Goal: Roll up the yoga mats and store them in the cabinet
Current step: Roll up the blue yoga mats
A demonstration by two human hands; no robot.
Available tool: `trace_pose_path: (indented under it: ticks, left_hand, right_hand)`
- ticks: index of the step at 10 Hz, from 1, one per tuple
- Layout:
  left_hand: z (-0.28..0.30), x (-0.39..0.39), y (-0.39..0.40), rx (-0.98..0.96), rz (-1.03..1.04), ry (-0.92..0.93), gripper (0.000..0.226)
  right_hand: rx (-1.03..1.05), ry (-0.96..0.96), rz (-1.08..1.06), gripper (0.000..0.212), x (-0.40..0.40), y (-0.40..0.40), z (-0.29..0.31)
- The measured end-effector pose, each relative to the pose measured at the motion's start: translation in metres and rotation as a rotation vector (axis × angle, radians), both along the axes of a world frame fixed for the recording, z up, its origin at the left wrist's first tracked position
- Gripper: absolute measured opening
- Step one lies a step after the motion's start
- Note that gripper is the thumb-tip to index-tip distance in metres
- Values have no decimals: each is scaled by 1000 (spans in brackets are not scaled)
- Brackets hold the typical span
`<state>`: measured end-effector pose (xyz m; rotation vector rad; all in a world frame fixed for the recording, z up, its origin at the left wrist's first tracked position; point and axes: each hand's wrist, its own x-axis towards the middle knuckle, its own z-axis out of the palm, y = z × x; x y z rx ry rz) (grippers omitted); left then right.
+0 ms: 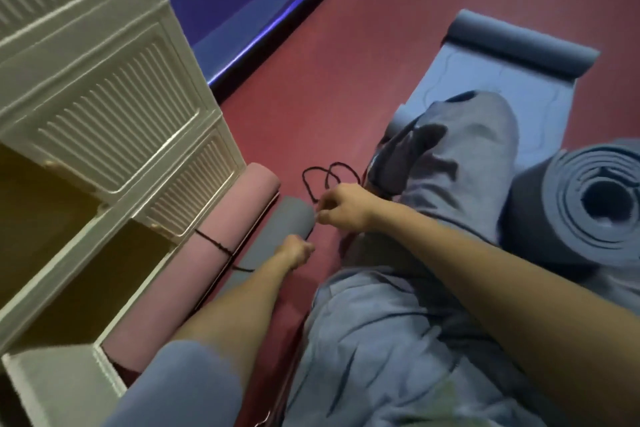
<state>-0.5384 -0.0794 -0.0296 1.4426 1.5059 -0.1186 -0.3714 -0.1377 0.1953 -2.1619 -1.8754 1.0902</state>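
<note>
Head view only: cord (327, 180) and grey rolled mat (277, 243) define the relation that governs the next move. The grey rolled mat lies on the red floor (346, 62) with its long axis running from the lower left, under the left forearm, up and right to its far end just beside the right hand (343, 206). The pink rolled mat (221, 253) lies parallel to it on the cabinet side, touching or nearly touching it, and already carries a dark tie around its middle. The left hand (294, 250) rests on the grey roll a little back from its far end, fingers curled; whether they pinch the cord or simply press the roll cannot be told from this angle. The right hand is directly at the roll's far end, fingertips pinched together, apparently on the cord, whose slack loops lie on the floor just beyond the hand. The cord therefore crosses the roll's axis near its end, and both hands are at that end, the right one nearer the loose cord. Judgement: the step in hand is tying the grey roll. The cabinet (104, 114) stands to the left with open compartments facing the mats. Behind the knee, a blue mat (512, 80) is only partly rolled, and a thick dark roll (581, 204) stands to the right.
</note>
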Motion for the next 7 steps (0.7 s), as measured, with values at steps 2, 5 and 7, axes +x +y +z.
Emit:
trace_pose_path:
  ticks: [2, 5, 7]
  left_hand:
    - [86, 112, 36, -176, -13, -221, 34]
    - [24, 183, 69, -154, -179, 99, 34]
    - [-21, 224, 105, -156, -166, 340, 46]
  right_hand:
    - [-110, -25, 6, 38, 47, 66, 29]
    - [-87, -32, -111, 33, 219, 169, 75]
    - [-218, -7, -325, 24, 319, 153, -20]
